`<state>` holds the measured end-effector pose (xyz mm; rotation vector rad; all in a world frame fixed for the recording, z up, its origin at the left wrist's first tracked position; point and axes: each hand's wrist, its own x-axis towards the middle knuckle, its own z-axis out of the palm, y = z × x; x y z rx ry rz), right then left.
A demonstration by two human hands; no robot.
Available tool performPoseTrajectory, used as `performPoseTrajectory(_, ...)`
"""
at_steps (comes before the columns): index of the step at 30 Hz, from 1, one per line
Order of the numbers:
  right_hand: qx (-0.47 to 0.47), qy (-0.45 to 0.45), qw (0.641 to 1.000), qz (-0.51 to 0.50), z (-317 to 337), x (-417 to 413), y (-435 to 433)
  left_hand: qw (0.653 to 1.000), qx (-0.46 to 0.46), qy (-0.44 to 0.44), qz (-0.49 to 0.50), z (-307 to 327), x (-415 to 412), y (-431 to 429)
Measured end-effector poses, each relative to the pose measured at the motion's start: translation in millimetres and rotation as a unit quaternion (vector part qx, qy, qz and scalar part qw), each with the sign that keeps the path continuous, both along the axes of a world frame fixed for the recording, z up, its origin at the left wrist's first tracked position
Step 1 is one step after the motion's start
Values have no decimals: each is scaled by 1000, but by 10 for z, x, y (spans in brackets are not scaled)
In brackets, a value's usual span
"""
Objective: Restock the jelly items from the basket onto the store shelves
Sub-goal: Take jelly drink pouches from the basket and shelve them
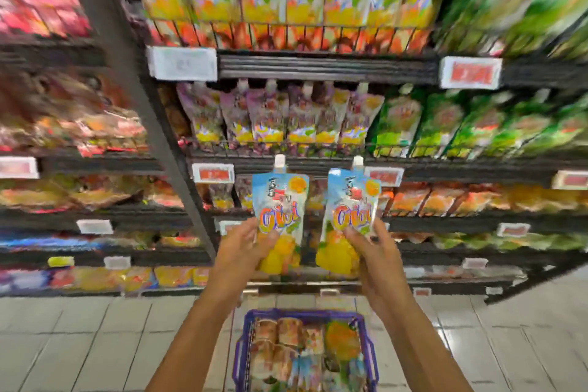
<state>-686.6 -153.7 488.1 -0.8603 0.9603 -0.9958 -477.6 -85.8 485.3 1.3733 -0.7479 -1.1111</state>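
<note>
Both hands raised, one jelly pouch in each, facing the shelves.
My left hand (240, 248) pinches the bottom of the left jelly pouch (280, 204), thumb across its front. My right hand (374, 251) grips the right jelly pouch (353, 207) the same way. Both pouches stand upright, white caps on top, slightly apart. Below them the blue basket (302, 313) sits on the tiled floor, loaded with more packs. I judge this as the carry-to-shelf step. Next I must find the matching orange row, which the blur hides from me, and seat each pouch upright behind a wire rail (286, 35).
</note>
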Motion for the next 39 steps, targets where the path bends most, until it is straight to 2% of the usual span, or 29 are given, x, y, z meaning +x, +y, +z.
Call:
performPoseTrajectory(6,-145,-3,989,29,1134,10,-264,987,-142,-66,23,1223,207,-121)
performPoseTrajectory(13,-284,-31,956,66,2330,66,-678,947,-259,-184,57,2514,346,-239)
performPoseTrajectory(19,-375,-31,925,58,3113,191,-918,914,-317,-224,121,3367,518,-375)
performPoseTrajectory(26,-423,-59,902,65,3768,408,-1076,874,-364,-282,155,4358,867,-644)
performPoseTrajectory(30,-453,-77,887,41,4040,633,-1090,845,-361,-334,211,4726,1083,-940)
performPoseTrajectory(39,-474,-83,876,10,4245,1040,-1157,846,-325,-334,259,4751,1343,-1452)
